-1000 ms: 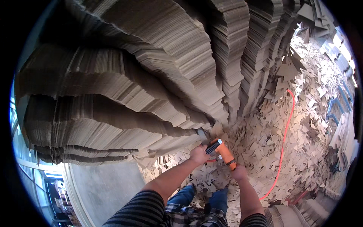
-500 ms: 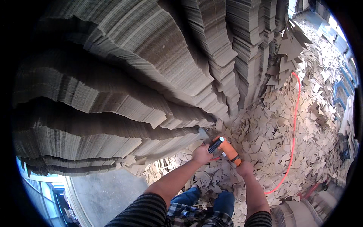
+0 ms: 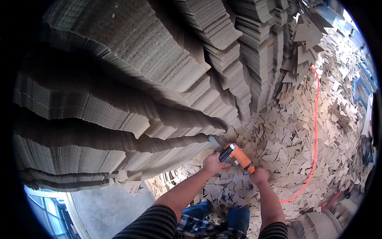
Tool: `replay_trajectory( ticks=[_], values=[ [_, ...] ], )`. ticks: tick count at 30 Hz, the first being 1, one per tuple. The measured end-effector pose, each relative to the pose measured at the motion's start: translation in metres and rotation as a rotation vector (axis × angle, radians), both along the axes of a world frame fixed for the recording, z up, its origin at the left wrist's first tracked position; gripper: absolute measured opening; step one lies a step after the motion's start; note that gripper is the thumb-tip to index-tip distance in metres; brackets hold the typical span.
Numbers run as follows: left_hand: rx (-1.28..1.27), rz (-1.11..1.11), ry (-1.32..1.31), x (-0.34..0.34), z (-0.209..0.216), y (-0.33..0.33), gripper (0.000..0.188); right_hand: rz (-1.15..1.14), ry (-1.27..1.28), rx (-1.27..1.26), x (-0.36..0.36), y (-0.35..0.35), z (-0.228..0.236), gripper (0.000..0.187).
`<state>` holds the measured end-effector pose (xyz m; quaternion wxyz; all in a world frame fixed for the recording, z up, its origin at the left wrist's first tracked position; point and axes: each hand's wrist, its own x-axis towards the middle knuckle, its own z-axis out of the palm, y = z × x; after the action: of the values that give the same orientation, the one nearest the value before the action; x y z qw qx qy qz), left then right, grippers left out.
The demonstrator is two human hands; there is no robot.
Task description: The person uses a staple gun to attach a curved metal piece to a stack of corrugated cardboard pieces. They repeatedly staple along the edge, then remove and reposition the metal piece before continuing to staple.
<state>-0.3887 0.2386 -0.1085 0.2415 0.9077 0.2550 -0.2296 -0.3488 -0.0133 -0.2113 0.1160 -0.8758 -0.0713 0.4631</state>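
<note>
Both my hands grip an orange chainsaw-like power tool (image 3: 241,157) with a short metal bar. My left hand (image 3: 213,163) is closed around its black front handle. My right hand (image 3: 260,175) is wrapped around the rear end of the orange body. The rounded bar tip points up and left, by the lower edge of the tall stacks of cut cardboard sheets (image 3: 171,153). Whether the tip touches the stack I cannot tell.
Cardboard scraps (image 3: 282,159) lie thick over the floor to the right and around my feet. A red hose (image 3: 316,131) curves across them. Further stacks (image 3: 223,63) rise ahead. Bare concrete floor (image 3: 111,207) shows at lower left, and more cardboard (image 3: 318,225) at lower right.
The view has shifted slightly, so the stacks sit a little further left and the hose further right. My hands keep the same grip, with the bar in nearly the same place.
</note>
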Motion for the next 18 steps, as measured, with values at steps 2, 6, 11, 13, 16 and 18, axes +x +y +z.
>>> replay_trajectory(
  ticks=[2,6,11,13,16,18],
  values=[
    [0.008,0.003,-0.021,0.0,-0.009,-0.001,0.033,-0.019,0.019,-0.023,0.0,0.001,-0.011,0.038],
    [-0.027,0.052,-0.036,-0.001,-0.031,0.0,0.032,-0.027,0.02,0.032,-0.001,0.0,-0.028,0.039],
    [-0.009,0.027,-0.047,0.001,-0.056,0.002,0.032,0.01,0.035,0.039,0.002,0.002,-0.051,0.044],
    [0.002,0.015,-0.05,0.001,-0.072,0.005,0.033,-0.014,0.039,0.023,0.006,0.003,-0.047,0.045],
    [-0.021,0.03,-0.035,0.001,-0.089,0.006,0.034,-0.016,0.04,0.018,0.013,0.006,-0.045,0.039],
    [-0.043,0.064,-0.018,0.005,-0.094,0.007,0.034,-0.01,0.038,0.011,0.014,0.005,-0.052,0.034]
  ],
)
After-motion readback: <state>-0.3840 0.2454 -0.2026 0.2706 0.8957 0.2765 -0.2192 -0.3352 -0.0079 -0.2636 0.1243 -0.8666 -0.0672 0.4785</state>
